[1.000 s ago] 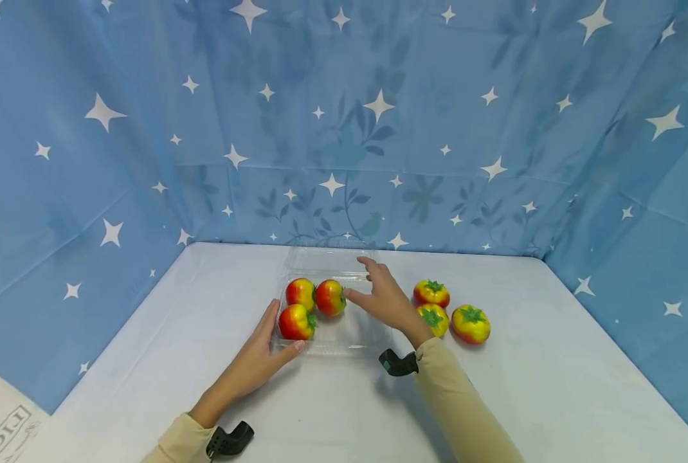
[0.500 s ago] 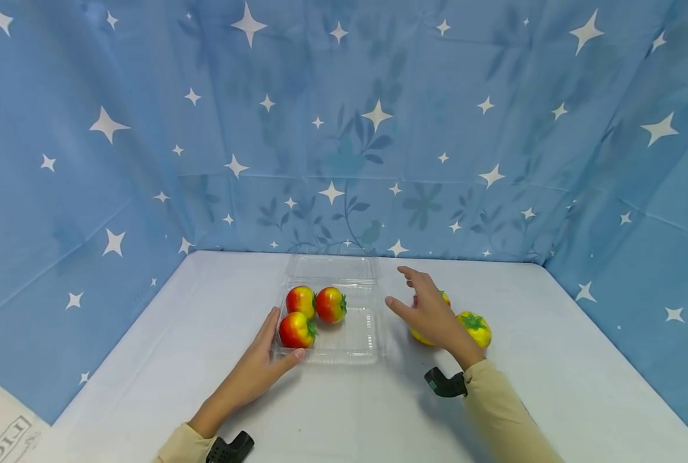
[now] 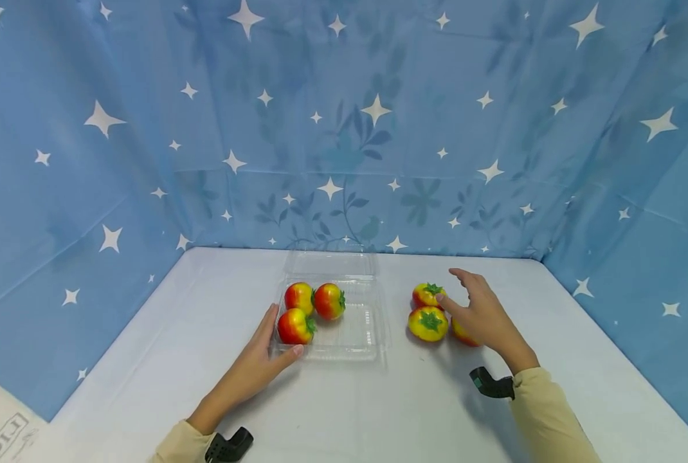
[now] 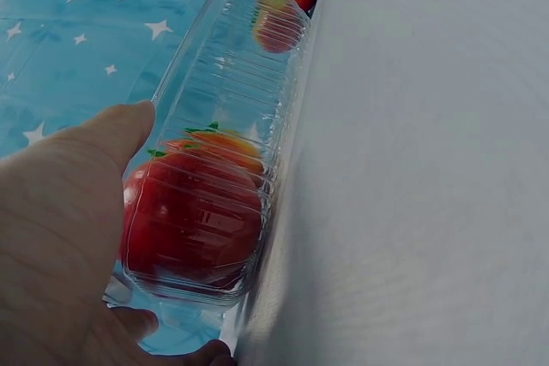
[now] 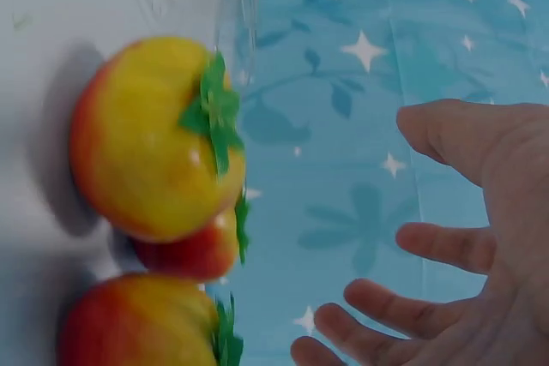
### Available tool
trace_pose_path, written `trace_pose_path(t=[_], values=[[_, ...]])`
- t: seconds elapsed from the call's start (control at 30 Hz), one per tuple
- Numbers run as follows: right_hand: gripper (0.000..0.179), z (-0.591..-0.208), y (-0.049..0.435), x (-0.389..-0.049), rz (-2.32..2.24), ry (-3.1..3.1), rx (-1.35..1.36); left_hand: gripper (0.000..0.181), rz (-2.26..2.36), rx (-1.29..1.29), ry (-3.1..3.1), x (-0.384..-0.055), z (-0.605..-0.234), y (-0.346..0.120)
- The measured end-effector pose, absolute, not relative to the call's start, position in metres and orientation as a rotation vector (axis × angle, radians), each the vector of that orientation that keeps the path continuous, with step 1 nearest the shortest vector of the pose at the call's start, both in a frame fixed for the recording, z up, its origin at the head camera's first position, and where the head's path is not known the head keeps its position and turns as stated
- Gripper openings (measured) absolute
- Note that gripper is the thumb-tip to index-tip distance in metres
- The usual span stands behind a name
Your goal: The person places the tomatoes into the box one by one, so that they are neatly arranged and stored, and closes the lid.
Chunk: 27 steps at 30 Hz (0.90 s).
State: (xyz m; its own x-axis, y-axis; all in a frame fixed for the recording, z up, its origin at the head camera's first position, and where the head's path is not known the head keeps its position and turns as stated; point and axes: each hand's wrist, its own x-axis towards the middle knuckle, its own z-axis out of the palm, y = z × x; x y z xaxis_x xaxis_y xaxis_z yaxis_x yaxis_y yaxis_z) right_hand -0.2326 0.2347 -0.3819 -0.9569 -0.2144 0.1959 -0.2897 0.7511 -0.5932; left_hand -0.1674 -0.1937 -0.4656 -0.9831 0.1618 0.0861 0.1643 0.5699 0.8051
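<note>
A clear plastic container [image 3: 344, 352] with its lid [image 3: 330, 263] folded back holds three glossy red-and-yellow fruits [image 3: 329, 301], tomato-like with green leafy tops. My left hand [image 3: 258, 360] rests at its near left corner, fingers straight along the left wall. In the left wrist view the thumb [image 4: 129, 126] lies at the container's rim. Three more such fruits sit to the right on the table: a front one [image 3: 427, 323], a back one [image 3: 427, 294] and a right one [image 3: 464, 332], partly hidden beneath my right hand [image 3: 488, 321]. That hand hovers, fingers spread, holding nothing.
The white-covered table [image 3: 344, 411] ends at a blue curtain [image 3: 344, 128] with white stars behind and at both sides. A strip of white table surface lies between the container and the loose fruits.
My right hand has moved right, from above the container across to the loose fruits, and now hovers over the rightmost one. The left hand has stayed at the container's corner.
</note>
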Motion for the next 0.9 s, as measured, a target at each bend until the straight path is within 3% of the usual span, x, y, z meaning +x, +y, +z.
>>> trace_pose_path(t=[0.9], values=[[0.075, -0.401, 0.277, -0.249, 0.833, -3.123, 0.195, 0.11, -1.437, -0.288, -2.787, -0.171, -0.468, -0.193]])
